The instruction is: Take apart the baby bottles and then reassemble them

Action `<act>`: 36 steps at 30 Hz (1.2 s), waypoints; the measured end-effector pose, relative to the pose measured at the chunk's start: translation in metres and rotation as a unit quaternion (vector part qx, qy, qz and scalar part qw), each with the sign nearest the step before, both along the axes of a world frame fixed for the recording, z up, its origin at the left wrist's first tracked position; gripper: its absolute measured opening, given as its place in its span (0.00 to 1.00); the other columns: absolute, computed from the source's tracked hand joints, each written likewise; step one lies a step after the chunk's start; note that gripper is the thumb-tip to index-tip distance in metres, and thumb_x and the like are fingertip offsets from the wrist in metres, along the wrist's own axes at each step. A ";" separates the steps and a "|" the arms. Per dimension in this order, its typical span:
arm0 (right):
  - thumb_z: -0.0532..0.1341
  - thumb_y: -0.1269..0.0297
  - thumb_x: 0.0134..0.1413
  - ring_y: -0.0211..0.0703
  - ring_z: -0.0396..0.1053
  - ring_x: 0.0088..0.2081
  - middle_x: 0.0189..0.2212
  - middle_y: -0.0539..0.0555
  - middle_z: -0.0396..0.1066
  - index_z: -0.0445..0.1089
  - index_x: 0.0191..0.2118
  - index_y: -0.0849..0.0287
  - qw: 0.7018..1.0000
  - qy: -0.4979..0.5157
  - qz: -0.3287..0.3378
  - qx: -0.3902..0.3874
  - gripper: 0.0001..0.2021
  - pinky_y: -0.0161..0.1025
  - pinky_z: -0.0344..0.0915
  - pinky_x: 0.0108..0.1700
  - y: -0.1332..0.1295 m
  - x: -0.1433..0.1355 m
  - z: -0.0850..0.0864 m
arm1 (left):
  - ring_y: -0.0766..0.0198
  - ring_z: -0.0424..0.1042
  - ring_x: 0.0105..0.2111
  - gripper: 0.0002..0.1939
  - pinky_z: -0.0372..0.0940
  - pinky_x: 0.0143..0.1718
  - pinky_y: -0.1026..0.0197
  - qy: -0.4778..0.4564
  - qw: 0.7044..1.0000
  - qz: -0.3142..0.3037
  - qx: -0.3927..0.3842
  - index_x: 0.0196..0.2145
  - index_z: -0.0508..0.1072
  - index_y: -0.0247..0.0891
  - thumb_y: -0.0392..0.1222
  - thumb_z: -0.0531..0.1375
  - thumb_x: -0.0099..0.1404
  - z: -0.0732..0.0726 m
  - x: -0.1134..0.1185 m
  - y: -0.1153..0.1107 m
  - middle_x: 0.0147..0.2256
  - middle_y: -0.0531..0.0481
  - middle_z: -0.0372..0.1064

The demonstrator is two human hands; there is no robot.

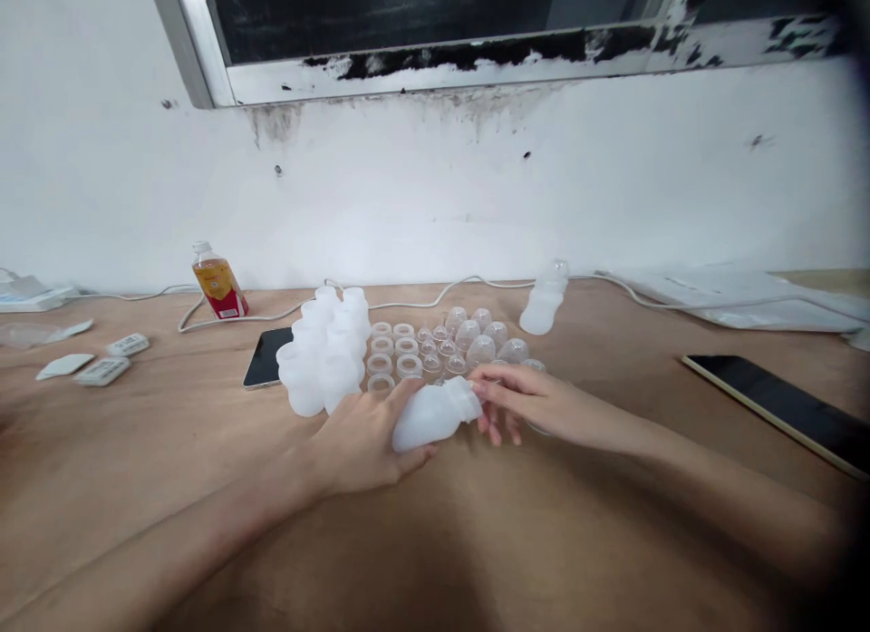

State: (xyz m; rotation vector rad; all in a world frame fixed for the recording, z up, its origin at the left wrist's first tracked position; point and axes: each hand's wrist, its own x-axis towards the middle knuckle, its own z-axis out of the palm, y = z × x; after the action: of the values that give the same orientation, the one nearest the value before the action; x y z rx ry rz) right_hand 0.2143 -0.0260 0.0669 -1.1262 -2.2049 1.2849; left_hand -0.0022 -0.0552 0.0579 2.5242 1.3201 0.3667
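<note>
My left hand (371, 432) is wrapped round a white translucent bottle (428, 417), which lies tilted with its neck toward the right. The fingertips of my right hand (509, 396) touch the ring at the bottle's neck; its other fingers hang below. Behind my left hand stand several white bottles (330, 342) in a cluster. Next to them are rows of white rings (381, 345), small clear nipples (447, 347) and clear domed caps (481, 349). My right hand partly hides the nearest caps. A capped bottle (542, 301) stands alone near the wall.
A dark phone (267, 357) lies left of the bottle cluster, and another phone (781, 405) is at the right. A drink bottle (219, 283), white cable (445, 292), small labelled items (103, 371) and plastic bags (734, 298) are on the wooden table (204, 442).
</note>
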 end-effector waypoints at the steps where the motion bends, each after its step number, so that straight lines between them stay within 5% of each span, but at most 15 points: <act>1: 0.47 0.54 0.53 0.36 0.66 0.26 0.26 0.52 0.65 0.61 0.36 0.61 1.000 0.010 0.004 -0.002 0.15 0.32 0.62 0.22 0.000 0.001 0.000 | 0.57 0.67 0.33 0.25 0.60 0.31 0.58 -0.008 1.000 0.007 -0.013 0.48 0.54 0.40 0.52 0.52 0.55 0.001 -0.001 -0.002 0.36 0.47 0.66; 7: 0.52 0.56 0.50 0.38 0.65 0.28 0.27 0.52 0.66 0.60 0.40 0.58 0.982 -0.049 -0.076 0.165 0.14 0.34 0.62 0.26 -0.006 0.018 0.011 | 0.59 0.66 0.36 0.22 0.61 0.37 0.58 -0.081 0.996 0.005 -0.045 0.47 0.56 0.42 0.53 0.49 0.56 -0.001 -0.041 -0.032 0.39 0.48 0.65; 11: 0.48 0.57 0.52 0.37 0.63 0.24 0.24 0.51 0.66 0.61 0.35 0.58 0.952 -0.186 -0.042 0.240 0.11 0.35 0.58 0.26 -0.015 0.018 0.003 | 0.57 0.64 0.40 0.21 0.61 0.38 0.58 -0.177 0.964 0.193 0.050 0.48 0.55 0.42 0.51 0.48 0.57 -0.024 -0.077 -0.050 0.39 0.49 0.64; 14: 0.47 0.59 0.53 0.38 0.63 0.23 0.22 0.51 0.65 0.59 0.31 0.58 0.925 -0.250 0.014 0.286 0.10 0.35 0.56 0.26 -0.020 0.005 -0.009 | 0.59 0.65 0.36 0.22 0.62 0.36 0.57 -0.160 0.953 0.255 0.038 0.46 0.55 0.41 0.50 0.52 0.56 -0.044 -0.089 -0.044 0.35 0.49 0.64; 18: 0.47 0.62 0.53 0.39 0.64 0.22 0.24 0.52 0.66 0.57 0.28 0.59 0.896 -0.287 0.054 0.335 0.08 0.34 0.53 0.23 -0.018 -0.012 -0.020 | 0.65 0.65 0.28 0.25 0.64 0.31 0.58 -0.150 0.957 0.239 0.065 0.46 0.52 0.40 0.49 0.55 0.53 -0.058 -0.081 -0.022 0.36 0.49 0.62; 24: 0.47 0.63 0.52 0.39 0.64 0.23 0.24 0.52 0.66 0.55 0.30 0.59 0.898 -0.283 0.046 0.335 0.06 0.33 0.53 0.23 -0.016 -0.015 -0.026 | 0.61 0.64 0.33 0.34 0.63 0.24 0.62 -0.099 0.929 0.219 0.280 0.49 0.49 0.42 0.50 0.59 0.48 -0.064 -0.071 -0.005 0.44 0.42 0.53; 36: 0.46 0.62 0.53 0.36 0.62 0.22 0.24 0.51 0.64 0.53 0.32 0.59 0.925 -0.244 0.028 0.290 0.07 0.32 0.52 0.23 -0.017 -0.016 -0.033 | 0.75 0.58 0.22 0.37 0.64 0.23 0.64 -0.146 0.927 0.179 0.296 0.53 0.41 0.43 0.45 0.58 0.51 -0.069 -0.070 0.011 0.40 0.47 0.51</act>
State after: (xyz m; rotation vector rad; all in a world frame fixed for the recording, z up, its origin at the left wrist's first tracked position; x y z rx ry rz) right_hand 0.1988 -0.0427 0.0343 -1.2162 -2.7163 0.3073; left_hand -0.0722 -0.0445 -0.0110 2.4893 1.7380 1.3436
